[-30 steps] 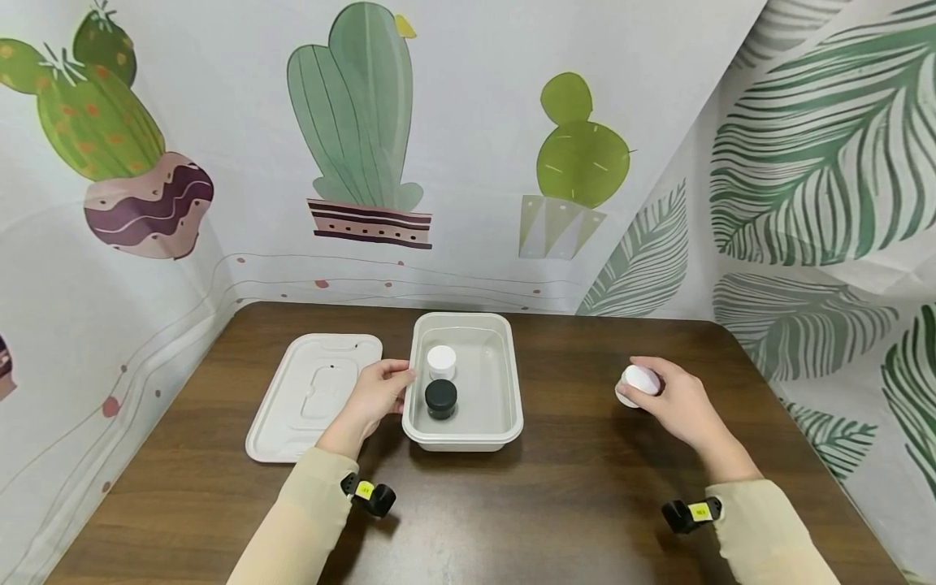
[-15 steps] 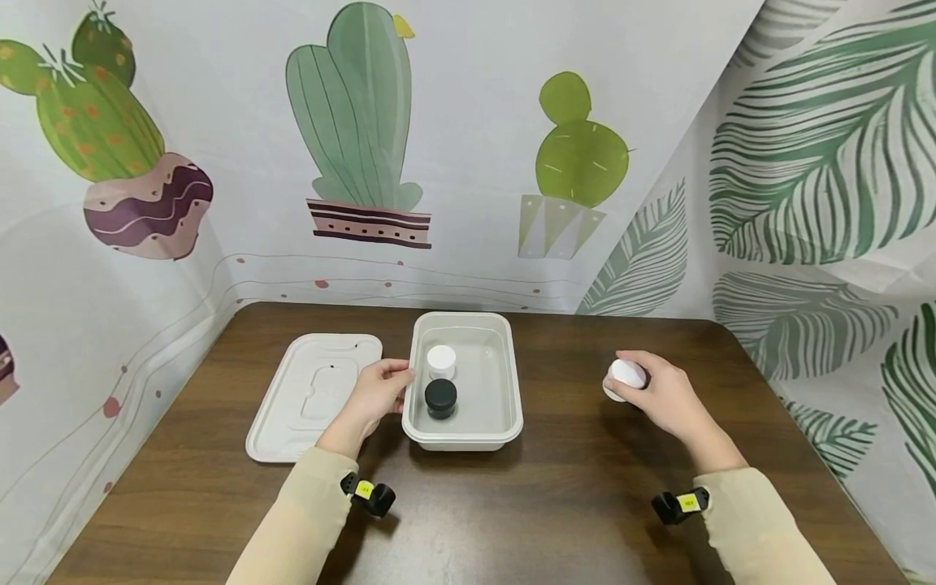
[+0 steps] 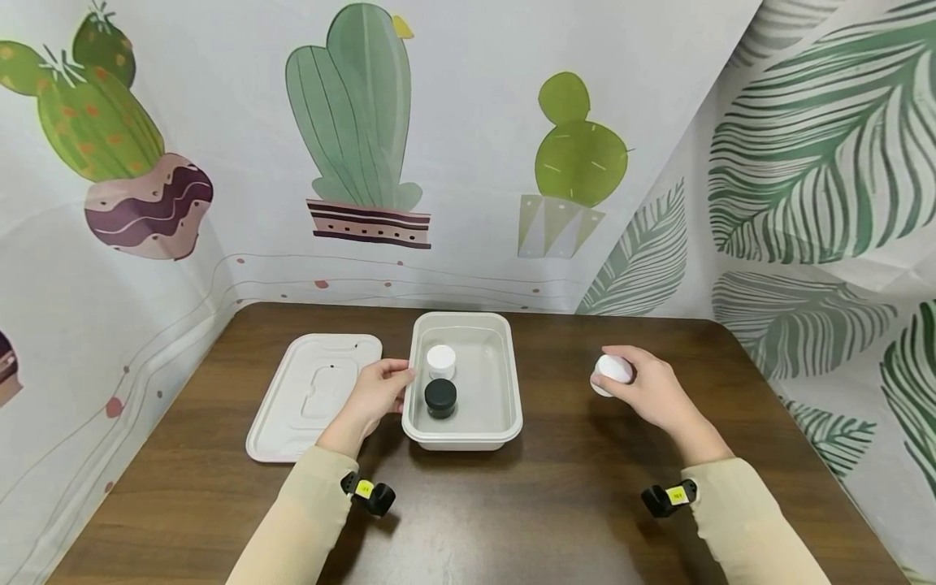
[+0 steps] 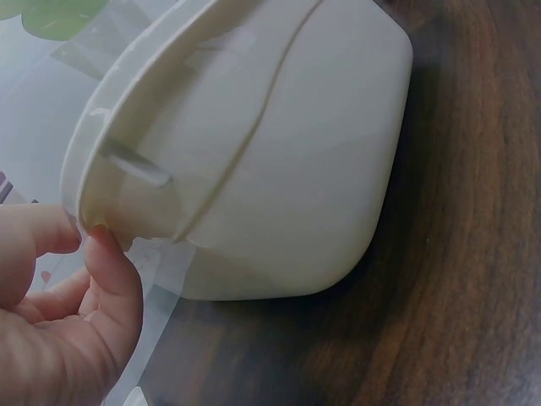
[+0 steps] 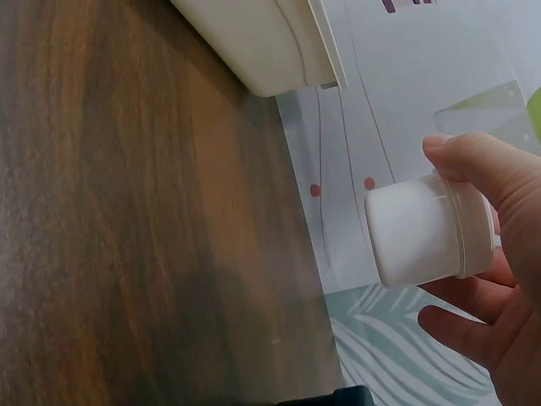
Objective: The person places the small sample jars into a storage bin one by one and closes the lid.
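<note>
A pale rectangular plastic container (image 3: 486,390) stands on the table with two small round jars inside. The white jar (image 3: 441,361) is at its left side, and the black-lidded jar (image 3: 440,398) sits just in front of that. My left hand (image 3: 374,396) pinches the container's left rim between thumb and fingers; the left wrist view shows the thumb (image 4: 114,279) under the lip. To the right, my right hand (image 3: 651,388) grips another white jar (image 5: 414,233) around its lid, holding it raised off the table.
A flat pale lid (image 3: 314,398) lies on the brown wooden table (image 3: 468,512) left of the container, partly behind my left hand. A cloth printed with cacti and leaves (image 3: 475,162) hangs along the table's back edge.
My right hand has moved left toward the container, carrying the white jar. The left hand has stayed at the rim, and the jars inside have not moved.
</note>
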A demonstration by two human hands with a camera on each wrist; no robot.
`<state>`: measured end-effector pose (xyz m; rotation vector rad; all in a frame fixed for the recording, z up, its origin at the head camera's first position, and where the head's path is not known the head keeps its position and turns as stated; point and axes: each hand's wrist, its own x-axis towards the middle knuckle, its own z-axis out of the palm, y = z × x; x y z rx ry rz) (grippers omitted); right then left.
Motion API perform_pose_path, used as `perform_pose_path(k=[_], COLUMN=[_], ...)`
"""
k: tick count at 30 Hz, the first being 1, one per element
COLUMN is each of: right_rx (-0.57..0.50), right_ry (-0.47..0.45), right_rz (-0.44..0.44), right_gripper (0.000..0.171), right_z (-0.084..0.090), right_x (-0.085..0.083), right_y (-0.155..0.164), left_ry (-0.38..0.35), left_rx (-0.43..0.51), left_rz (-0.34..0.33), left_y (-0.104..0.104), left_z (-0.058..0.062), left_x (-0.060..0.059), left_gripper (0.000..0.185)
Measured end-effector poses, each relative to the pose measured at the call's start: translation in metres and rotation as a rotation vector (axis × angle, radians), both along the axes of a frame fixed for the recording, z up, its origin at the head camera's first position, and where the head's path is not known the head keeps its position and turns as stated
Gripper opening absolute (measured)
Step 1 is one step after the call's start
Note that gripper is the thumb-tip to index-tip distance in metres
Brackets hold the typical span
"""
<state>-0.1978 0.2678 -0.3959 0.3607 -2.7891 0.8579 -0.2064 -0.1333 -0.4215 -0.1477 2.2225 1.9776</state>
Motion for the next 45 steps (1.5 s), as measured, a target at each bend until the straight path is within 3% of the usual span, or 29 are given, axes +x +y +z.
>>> perform_pose_path(k=[10,24,45], right_rx=[-0.018,-0.006,-0.024], right_ry=[0.012,0.042,-0.002], right_rz=[0.035,0.091,0.132], right_gripper=[0.052,0.050,0.052], right_z=[0.000,0.007,0.011], right_x=[-0.006,-0.010,-0.016], right_y=[-0.013,-0.033,-0.056], left_ry=[-0.046,-0.031,-0.034], left_rx=[-0.028,0.006,0.003], left_rz=[0.016,0.010,0.010], left_y=[0.001,0.000,0.000], left_z=[-0.002,0.000,-0.001], left_x=[-0.003,-0.002,-0.002], left_gripper=[0.034,0.036,0.038])
